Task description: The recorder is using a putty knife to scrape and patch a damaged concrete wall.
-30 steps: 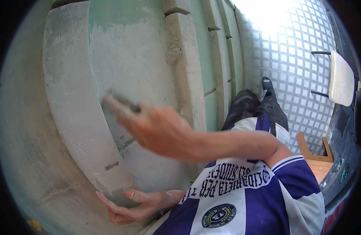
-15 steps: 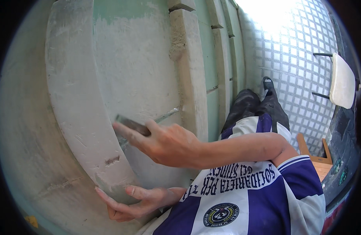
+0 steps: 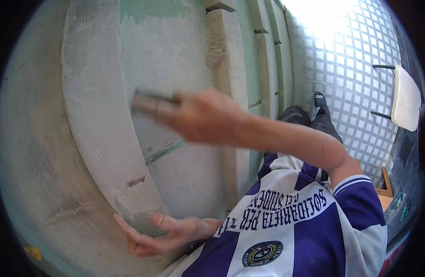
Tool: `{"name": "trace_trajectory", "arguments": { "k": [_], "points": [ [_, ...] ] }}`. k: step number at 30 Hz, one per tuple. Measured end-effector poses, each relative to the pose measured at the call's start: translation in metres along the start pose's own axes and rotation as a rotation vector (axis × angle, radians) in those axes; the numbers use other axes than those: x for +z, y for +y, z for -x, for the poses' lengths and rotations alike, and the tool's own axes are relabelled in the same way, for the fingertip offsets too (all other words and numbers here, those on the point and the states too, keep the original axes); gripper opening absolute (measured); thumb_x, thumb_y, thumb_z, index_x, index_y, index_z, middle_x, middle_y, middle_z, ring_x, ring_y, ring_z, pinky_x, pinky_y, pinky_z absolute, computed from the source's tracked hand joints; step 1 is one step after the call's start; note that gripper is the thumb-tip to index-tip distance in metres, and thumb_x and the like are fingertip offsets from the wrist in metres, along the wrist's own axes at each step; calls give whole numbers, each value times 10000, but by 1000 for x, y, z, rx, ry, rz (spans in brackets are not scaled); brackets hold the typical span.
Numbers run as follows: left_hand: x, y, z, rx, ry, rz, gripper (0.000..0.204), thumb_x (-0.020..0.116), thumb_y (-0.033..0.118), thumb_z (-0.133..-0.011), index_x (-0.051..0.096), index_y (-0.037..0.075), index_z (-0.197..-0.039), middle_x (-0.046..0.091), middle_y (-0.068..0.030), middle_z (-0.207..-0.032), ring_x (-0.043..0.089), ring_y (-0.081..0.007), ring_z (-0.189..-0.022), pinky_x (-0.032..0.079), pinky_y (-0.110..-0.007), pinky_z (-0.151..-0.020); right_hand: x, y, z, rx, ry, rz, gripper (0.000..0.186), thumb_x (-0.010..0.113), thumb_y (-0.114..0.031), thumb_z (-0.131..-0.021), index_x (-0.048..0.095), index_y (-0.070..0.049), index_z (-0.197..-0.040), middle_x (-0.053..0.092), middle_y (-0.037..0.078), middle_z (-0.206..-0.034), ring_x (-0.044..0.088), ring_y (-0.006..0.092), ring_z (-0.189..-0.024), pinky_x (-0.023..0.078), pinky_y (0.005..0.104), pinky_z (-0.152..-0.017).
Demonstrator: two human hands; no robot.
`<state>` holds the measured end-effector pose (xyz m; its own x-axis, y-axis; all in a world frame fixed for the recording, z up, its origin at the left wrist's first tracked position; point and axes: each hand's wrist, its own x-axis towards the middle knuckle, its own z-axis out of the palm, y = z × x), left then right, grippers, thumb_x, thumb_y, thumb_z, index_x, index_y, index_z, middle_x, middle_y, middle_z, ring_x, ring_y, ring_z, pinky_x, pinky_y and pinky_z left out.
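My right hand [image 3: 203,115], blurred by motion, grips a thin, dark grey flat tool [image 3: 154,95] whose exact kind I cannot make out. It is over the inner edge of a long, whitish plastered strip [image 3: 97,106], beside a pale, patchy recessed panel [image 3: 171,60]. My left hand [image 3: 164,233] is open, its fingers stretched out by the strip's lower end. Nothing shows in it. Near that end, the strip has a brown rough patch [image 3: 136,182]. A greenish seam [image 3: 165,153] crosses the panel below my right hand.
Raised pale ribs, one with a crumbly patch [image 3: 216,46], run along the green panelling. Toward the right are a tiled floor [image 3: 355,87], a chair with a white seat [image 3: 406,99] and a wooden piece of furniture [image 3: 385,196]. A yellow scrap [image 3: 33,253] lies lower left.
My right hand has moved up along the strip's edge with the tool, uncovering the seam. My left hand has barely moved. The whole view has shifted slightly.
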<state>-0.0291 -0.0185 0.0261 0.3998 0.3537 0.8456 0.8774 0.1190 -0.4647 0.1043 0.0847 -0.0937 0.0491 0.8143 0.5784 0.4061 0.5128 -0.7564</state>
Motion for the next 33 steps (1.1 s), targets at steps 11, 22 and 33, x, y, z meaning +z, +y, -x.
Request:
{"name": "trace_trajectory", "arguments": {
  "k": [11, 22, 33],
  "points": [
    [0, 4, 0, -31, 1, 7, 619, 430, 614, -945, 674, 147, -1271, 573, -87, -970, 524, -257, -934, 357, -401, -908, 12, 22, -15, -150, 23, 344, 560, 493, -210, -1024, 326, -338, -1543, 649, 109, -924, 589, 144, -556, 479, 289, -410],
    [3, -1, 1, -20, 0, 20, 590, 459, 575, -938, 667, 141, -1279, 582, -92, -983, 518, -269, -979, 350, -394, -928, -1, 0, -6, 135, 49, -179, 548, 521, -174, -962, 433, -265, -1495, 639, 183, -819, 663, 260, -549, 538, 414, -446],
    [-1, 4, 1, -42, -10, 28, 555, 450, 548, -948, 656, 163, -1292, 585, -97, -1026, 524, -274, -992, 333, -419, -959, 15, -53, 26, 190, -44, -266, 572, 518, -119, -952, 391, -133, -1510, 621, 239, -816, 665, 331, -559, 526, 428, -457]
  ]
}}
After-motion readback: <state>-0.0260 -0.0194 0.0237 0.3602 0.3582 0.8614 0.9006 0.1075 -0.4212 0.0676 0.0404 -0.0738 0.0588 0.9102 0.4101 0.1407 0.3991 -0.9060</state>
